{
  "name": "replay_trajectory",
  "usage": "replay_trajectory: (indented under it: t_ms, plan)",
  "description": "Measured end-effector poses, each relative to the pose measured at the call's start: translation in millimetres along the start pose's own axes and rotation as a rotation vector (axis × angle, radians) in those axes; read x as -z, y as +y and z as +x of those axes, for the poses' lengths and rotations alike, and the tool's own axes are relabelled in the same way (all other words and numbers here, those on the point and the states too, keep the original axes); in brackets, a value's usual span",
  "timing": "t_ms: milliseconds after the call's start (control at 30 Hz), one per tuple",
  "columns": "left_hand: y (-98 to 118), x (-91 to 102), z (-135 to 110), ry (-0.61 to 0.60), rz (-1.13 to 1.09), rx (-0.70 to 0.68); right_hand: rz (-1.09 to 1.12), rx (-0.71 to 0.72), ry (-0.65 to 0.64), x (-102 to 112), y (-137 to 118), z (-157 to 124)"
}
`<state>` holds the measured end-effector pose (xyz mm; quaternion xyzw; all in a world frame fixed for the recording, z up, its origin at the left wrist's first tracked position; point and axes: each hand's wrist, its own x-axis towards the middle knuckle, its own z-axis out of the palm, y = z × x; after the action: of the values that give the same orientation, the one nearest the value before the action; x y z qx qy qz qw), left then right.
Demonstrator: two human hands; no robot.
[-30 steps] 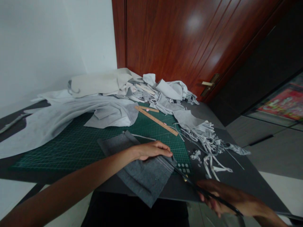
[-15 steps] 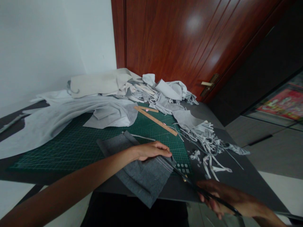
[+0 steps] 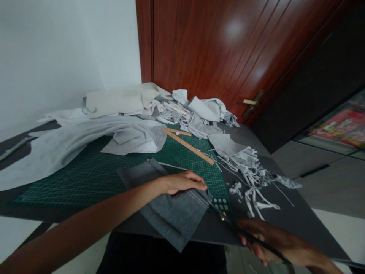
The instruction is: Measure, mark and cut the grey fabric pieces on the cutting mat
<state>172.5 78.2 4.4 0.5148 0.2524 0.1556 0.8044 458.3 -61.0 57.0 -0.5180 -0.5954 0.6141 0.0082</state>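
A piece of dark grey fabric (image 3: 173, 211) lies over the near edge of the green cutting mat (image 3: 99, 182), one corner hanging past the table. My left hand (image 3: 184, 181) pinches the fabric's upper right part between thumb and fingers. Lower right, my right hand (image 3: 265, 238) is closed around the handles of long black scissors (image 3: 228, 221). Their blades point up and left, in along the fabric's right edge, close to my left fingertips. The blades look nearly closed; the tips are partly hidden by fabric.
Two wooden rulers (image 3: 188, 145) lie on the mat. Pale grey cloth (image 3: 68, 140) spreads across the left; a cream roll (image 3: 119, 99) lies behind it. Thin fabric strips (image 3: 253, 171) heap at the right. A brown door (image 3: 199, 49) stands behind the table.
The view has shifted very slightly. Both hands, the scissors and the grey fabric stay almost where they were; the blades seem a little more closed.
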Motion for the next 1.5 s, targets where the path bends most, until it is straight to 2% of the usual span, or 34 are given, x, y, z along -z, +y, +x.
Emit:
replay_trajectory:
  t_ms: [267, 500, 600, 800, 1033, 1300, 1500]
  plan:
    - [-1.2, 2.1, 1.1, 0.004, 0.049, -0.045, -0.030, -0.009, -0.001, 2.1, 7.7, -3.2]
    - [5.2, 11.4, 0.1, -0.043, 0.341, -0.186, -0.059, 0.023, -0.008, 0.4, 9.7, -2.7]
    - [10.6, 14.7, -2.3, -0.066, 0.395, -0.227, -0.043, 0.018, 0.016, -1.4, 8.3, -2.5]
    - [15.5, 15.8, -4.9, -0.044, 0.372, -0.159, -0.038, -0.002, 0.038, -2.2, 8.1, -1.5]
    - [8.9, 19.9, 0.6, 0.002, 0.374, -0.165, -0.098, -0.057, 0.122, -8.8, -5.6, 2.4]
    - [8.1, 24.1, 1.1, -0.009, 0.413, -0.200, -0.102, -0.090, 0.160, -5.4, 20.2, 1.8]
    - [4.7, 25.1, 3.5, 0.031, 0.420, -0.208, -0.130, -0.117, 0.184, -6.3, 18.5, 2.1]
